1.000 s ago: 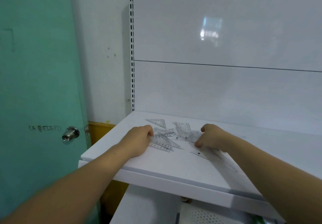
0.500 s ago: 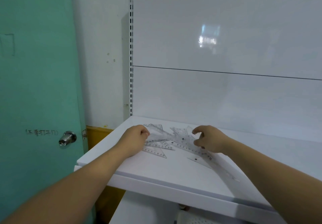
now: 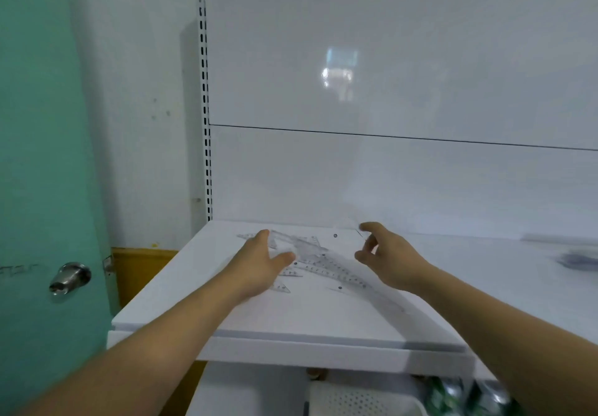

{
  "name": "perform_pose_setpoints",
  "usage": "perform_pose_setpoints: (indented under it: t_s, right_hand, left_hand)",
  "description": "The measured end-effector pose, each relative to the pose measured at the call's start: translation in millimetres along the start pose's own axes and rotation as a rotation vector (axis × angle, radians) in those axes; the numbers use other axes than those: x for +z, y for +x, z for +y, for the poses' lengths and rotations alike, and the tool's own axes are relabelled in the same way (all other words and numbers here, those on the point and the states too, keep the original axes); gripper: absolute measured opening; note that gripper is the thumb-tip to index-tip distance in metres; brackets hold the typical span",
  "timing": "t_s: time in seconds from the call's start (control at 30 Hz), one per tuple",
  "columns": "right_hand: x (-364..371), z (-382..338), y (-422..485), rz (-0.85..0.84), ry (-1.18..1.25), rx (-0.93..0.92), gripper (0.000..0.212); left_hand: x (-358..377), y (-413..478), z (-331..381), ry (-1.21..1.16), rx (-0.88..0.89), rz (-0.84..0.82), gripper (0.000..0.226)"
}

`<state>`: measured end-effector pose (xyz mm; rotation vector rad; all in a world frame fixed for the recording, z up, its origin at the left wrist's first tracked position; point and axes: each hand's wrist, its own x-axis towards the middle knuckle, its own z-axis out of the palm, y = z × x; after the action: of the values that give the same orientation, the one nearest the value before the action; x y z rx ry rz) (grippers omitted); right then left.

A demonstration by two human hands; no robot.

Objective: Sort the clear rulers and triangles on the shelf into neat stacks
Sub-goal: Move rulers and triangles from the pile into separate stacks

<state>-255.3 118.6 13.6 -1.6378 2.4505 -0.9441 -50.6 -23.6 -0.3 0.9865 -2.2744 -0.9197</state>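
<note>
My left hand point(image 3: 262, 265) lies flat and wide, fingers straight, resting on the left side of a loose pile of clear rulers and triangles point(image 3: 323, 265). My right hand point(image 3: 386, 253) hovers just right of the pile, fingers curved and apart. A faint clear piece point(image 3: 348, 224) shows at its fingertips, but I cannot tell whether it is held.

The pile lies tangled toward the back of the white shelf point(image 3: 291, 318). I judge the sorting barely begun. Next, like shapes need picking apart, which is awkward while they overlap. A green door point(image 3: 38, 156) stands to the left.
</note>
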Motion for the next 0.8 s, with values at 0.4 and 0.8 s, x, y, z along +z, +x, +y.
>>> perform_pose_setpoints:
  t_s: [0.4,0.8]
  right_hand:
    - [-92,73,-115,0.229,-0.127,0.284,0.050]
    - [-252,237,-311,0.366,-0.246,0.507,0.054]
  left_hand:
    - [102,-33,94,0.080,0.346,-0.207,0.072]
    - [304,-112,284,0.128,0.579,-0.318,0.073]
